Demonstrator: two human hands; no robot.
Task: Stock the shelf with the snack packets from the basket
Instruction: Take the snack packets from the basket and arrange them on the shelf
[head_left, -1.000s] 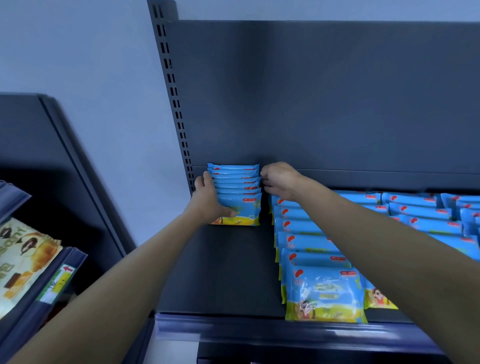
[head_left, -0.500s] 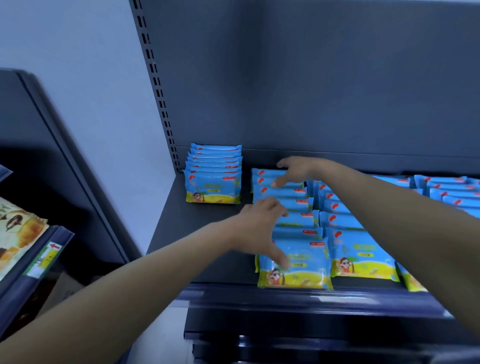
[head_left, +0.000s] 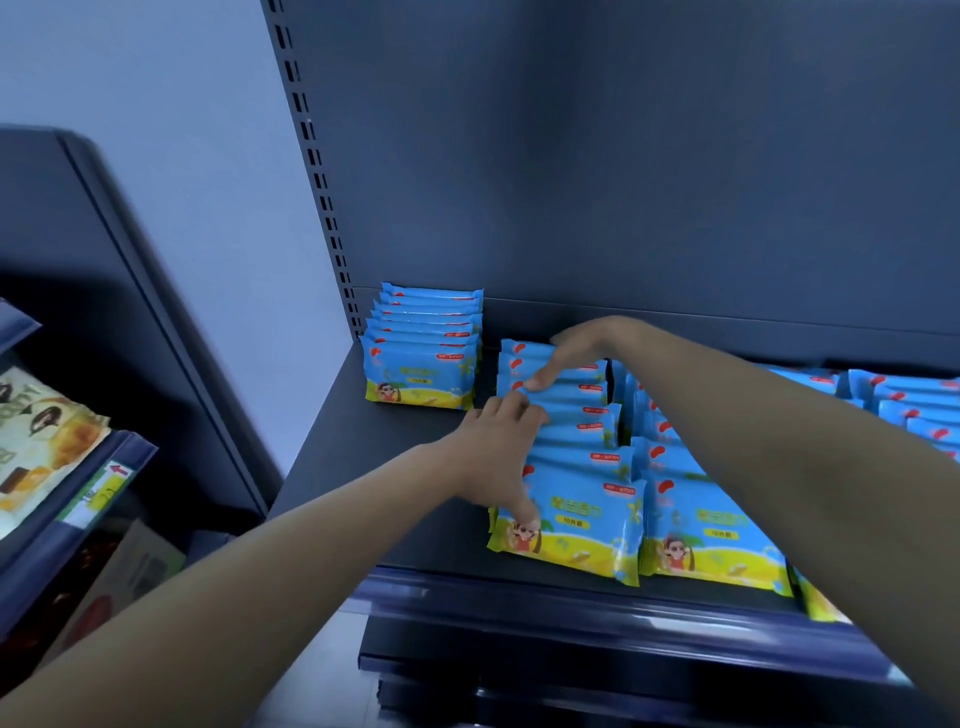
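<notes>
Head view, left hand (head_left: 493, 457), fingers spread on packet row (head_left: 571, 434), right hand (head_left: 582, 347) fingers unclear

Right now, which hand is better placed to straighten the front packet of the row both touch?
Probably left hand: its thumb rests low on the front packet; the right hand sits at the back of the row.
</notes>
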